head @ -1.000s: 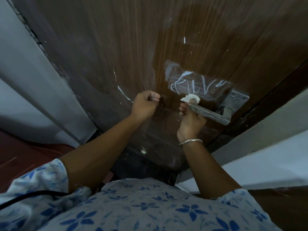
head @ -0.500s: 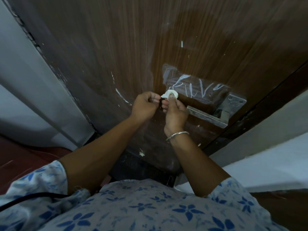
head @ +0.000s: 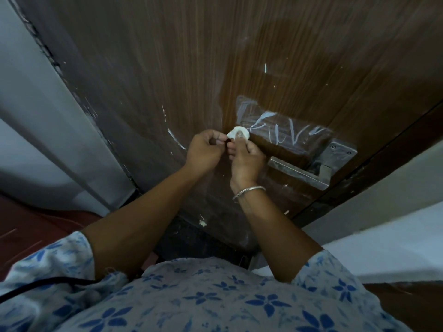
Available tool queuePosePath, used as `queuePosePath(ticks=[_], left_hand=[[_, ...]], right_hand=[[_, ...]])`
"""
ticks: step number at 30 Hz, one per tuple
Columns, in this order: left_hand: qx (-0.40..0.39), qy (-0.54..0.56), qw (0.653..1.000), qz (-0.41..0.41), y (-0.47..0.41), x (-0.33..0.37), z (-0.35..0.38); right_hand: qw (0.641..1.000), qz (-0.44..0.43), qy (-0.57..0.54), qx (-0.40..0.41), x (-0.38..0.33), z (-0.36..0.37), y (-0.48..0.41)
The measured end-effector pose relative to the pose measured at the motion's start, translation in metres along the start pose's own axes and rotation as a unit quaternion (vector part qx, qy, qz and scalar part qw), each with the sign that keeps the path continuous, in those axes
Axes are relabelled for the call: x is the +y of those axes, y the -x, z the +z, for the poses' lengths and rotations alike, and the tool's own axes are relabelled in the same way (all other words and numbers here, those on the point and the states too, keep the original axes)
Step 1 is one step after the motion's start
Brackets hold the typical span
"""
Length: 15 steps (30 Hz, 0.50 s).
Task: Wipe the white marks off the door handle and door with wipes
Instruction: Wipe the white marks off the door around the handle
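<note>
**Door:** the dark brown wood-grain door (head: 155,68) carries the flat grey metal lever door handle (head: 297,172).

**Marks:** white scrawled marks (head: 282,134) sit just above the door handle. A slanting white streak (head: 177,141) lies well to its left. Neither is wiped yet.

**Hands:** the right hand (head: 247,161), at the door handle's free end, grips the wad between thumb and fingers. The left hand (head: 206,150), further left, pinches the wad's edge.

**Wipe:** the small crumpled white wipe (head: 238,133) is above and left of the door handle, at the near end of the marks. Contact with the door cannot be told.

**Assessment:** the wipe looks light, soft and limp, and likely to bunch or tear. It is best backed by the fingertips and pressed flat.
</note>
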State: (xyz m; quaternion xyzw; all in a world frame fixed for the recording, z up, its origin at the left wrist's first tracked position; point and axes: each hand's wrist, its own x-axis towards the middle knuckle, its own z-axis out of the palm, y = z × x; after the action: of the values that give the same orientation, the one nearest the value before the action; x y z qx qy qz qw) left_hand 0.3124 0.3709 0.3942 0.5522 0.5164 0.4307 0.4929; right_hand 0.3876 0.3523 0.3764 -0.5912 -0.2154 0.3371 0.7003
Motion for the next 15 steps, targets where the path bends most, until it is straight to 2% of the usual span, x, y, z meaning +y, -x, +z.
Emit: queuePosePath(ticks=[3,9,15], left_hand=[[0.008,-0.021,1.000,-0.003,-0.001,-0.001,-0.003],[-0.002,0.012,1.000,-0.001,0.003,0.004,-0.002],[0.012,0.033,0.999,0.010,-0.001,0.010,-0.008]], right_hand=[[1.000,0.004,-0.009,0.000,0.001,-0.001,0.000],[1.000,0.011,-0.026,-0.001,-0.008,0.013,0.002],[0.999,-0.022,-0.036,-0.004,-0.021,0.023,0.001]])
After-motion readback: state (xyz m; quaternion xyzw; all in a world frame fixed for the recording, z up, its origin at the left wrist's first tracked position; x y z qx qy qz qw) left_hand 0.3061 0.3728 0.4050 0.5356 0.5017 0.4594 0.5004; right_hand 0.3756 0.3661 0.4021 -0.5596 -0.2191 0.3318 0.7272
